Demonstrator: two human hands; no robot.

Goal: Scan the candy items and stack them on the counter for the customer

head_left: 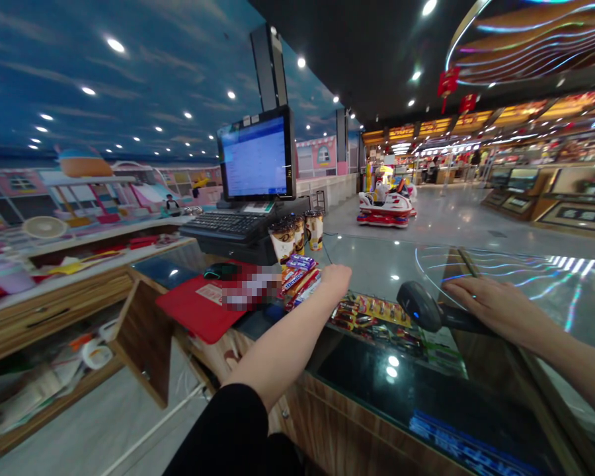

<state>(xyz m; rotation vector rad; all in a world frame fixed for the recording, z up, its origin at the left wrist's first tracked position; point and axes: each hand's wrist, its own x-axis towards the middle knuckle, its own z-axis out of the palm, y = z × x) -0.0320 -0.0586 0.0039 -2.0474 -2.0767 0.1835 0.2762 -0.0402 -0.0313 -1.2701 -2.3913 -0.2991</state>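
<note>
My left hand [336, 277] is curled closed over the glass counter, at the right edge of a small pile of snack packs. Its fingers point away from me, so whatever they hold is hidden. Beside it are a red-and-white snack pack [296, 280] and a purple packet [301, 262]. Several lidded cups [314, 230] stand just behind the pile. On the right, my right hand [478, 299] lies with fingers stretched out at the counter's far edge. A black barcode scanner [419, 306] is next to it, its handle reaching toward my wrist.
A computer monitor [256, 158] and black keyboard [225, 223] stand left of the cups. A red mat [198, 309] with a mouse [221, 271] lies nearer. Small packaged goods [371, 317] show at the glass counter. A wooden cabinet door [143, 340] hangs ajar at lower left.
</note>
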